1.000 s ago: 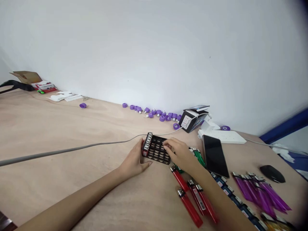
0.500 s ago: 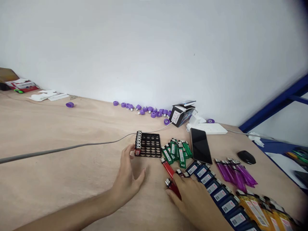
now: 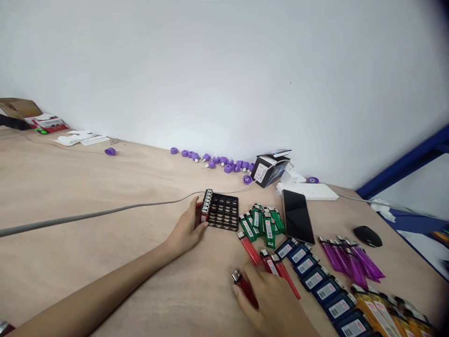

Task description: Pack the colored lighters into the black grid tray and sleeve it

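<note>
A black grid rack (image 3: pixel 224 216) rests on the table with a row of lighters (image 3: pixel 206 202) upright along its left side; red shows on the nearest one. My left hand (image 3: pixel 187 225) is closed round that left side, thumb at the front corner and fingers behind. Between the thumb and fingers of my right hand (image 3: pixel 268 292) is a red lighter (image 3: pixel 244 286), its metal top pointing away from me. Just beyond that hand lie several loose red lighters (image 3: pixel 249 248). Green lighters (image 3: pixel 268 229) are heaped between the rack and a phone.
Blue lighters (image 3: pixel 326 291) run in a slanting row at right, with purple lighters (image 3: pixel 358 264) and yellow lighters (image 3: pixel 380 313) beyond. The phone (image 3: pixel 297 216), a black mouse (image 3: pixel 367 236), a power strip (image 3: pixel 308 191), an opened box (image 3: pixel 270 169) and purple caps (image 3: pixel 228 167) stand behind. A cable (image 3: pixel 105 214) crosses the table.
My left hand has closed from a spread pose onto the rack's left side. My right hand has drawn the red lighter slightly nearer me, uncovering other red lighters. The view has shifted slightly.
</note>
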Available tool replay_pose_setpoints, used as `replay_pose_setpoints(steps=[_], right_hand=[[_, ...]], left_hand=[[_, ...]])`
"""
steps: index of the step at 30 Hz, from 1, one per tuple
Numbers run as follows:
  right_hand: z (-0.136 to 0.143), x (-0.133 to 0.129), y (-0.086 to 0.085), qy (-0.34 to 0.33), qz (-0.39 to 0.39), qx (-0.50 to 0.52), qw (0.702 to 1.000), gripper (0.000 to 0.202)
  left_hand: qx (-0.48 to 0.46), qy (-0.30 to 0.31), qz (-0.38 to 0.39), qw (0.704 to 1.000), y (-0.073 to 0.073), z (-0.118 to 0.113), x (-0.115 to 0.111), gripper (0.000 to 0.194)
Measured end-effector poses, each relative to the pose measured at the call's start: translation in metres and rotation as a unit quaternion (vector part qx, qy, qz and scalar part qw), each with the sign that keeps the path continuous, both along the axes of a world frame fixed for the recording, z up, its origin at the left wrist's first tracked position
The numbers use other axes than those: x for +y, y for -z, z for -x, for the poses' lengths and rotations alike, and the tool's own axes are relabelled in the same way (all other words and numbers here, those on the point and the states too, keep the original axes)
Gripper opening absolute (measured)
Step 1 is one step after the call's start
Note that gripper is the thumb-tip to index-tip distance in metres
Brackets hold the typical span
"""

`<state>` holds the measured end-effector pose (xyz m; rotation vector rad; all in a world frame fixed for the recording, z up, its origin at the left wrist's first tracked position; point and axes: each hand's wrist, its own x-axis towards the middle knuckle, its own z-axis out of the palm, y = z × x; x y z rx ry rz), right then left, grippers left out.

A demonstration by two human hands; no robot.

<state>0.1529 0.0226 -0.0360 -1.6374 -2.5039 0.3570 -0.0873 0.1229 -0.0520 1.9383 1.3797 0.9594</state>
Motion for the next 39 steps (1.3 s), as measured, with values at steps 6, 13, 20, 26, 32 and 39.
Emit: replay_pose_setpoints(steps=[6,13,20,26,32,39], right_hand=[[-0.004,-0.001,0.011,0.011,0.006,0.046,0.999,0.009],[-0.002,0.003,0.003,0.061,0.104,0.259,0.958,0.026],[0.008,0.004,-0.002,0.097,0.227,0.455,0.856,0.024],[0.012,0.004,-0.004,0.073,0.265,0.490,0.827,0.022],[0.009,0.005,-0.005,0.061,0.246,0.459,0.852,0.020],[0.013,0.006,-0.004,0.074,0.225,0.444,0.864,0.024]], left_hand=[[-0.003,0.044,0.021,0.999,-0.004,0.009,0.013,0.074],[0.033,-0.121,-0.122,0.984,-0.016,-0.004,-0.022,0.073],[-0.125,0.123,0.026,0.984,-0.037,-0.032,-0.083,0.033],[-0.196,0.225,0.349,0.889,-0.029,-0.045,-0.089,0.029],[-0.211,0.224,0.378,0.873,-0.028,-0.044,-0.085,0.030],[-0.206,0.224,0.382,0.873,-0.029,-0.047,-0.087,0.022]])
